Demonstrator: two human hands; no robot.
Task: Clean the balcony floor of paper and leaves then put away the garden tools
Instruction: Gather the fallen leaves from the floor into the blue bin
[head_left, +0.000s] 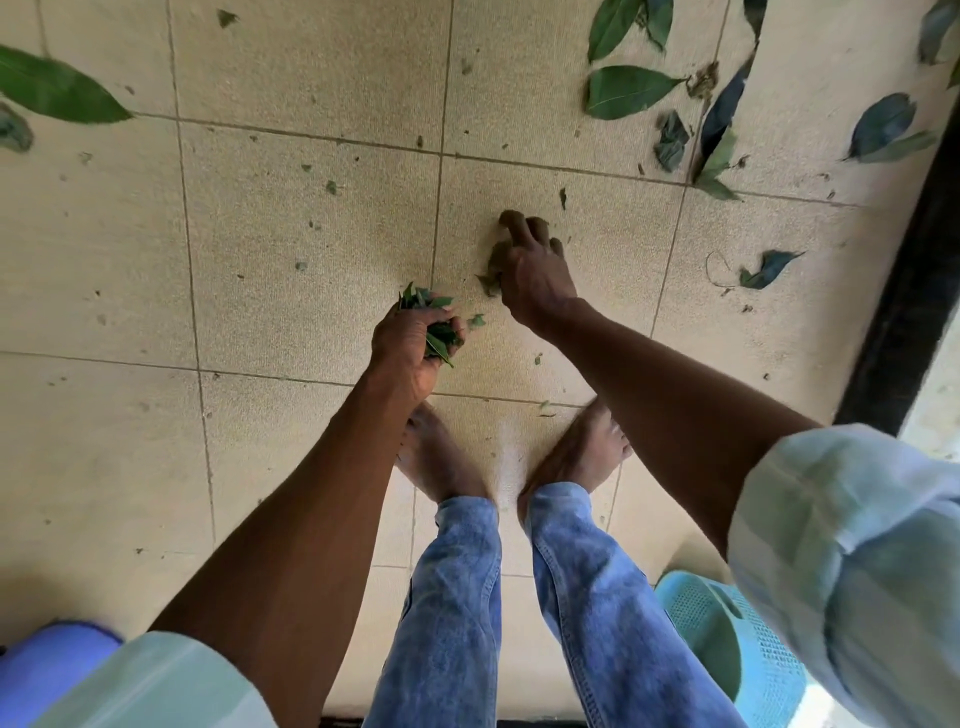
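Two bare hands work low over the tiled floor (291, 218) in the head view, seen from above with both forearms extended.

Left hand (410, 343): fingers curled closed around a bunch (434, 325) of small green leaves. Leaf tips protrude above and below the fist. The hand is clear of the tiles, just ahead of the left foot (436, 457).

Right hand (530, 260): palm down on the floor, fingers (519, 223) bent and partly spread. A brownish scrap (491, 273) lies under the thumb side, touching the hand. Whether the fingers have closed on it cannot be told; the area is blurred.

Loose leaves: a cluster (675, 98) of large leaves lies at upper right, well apart from the hands. One large leaf (52, 88) lies at the left edge. One dark leaf (766, 267) lies right of the right hand, near the dark threshold (904, 280). Small fragments are scattered across the tiles.

Other items: a teal basket (727, 629) sits at lower right beside the right leg. A purple object (47, 665) shows at lower left, partly hidden by the sleeve.
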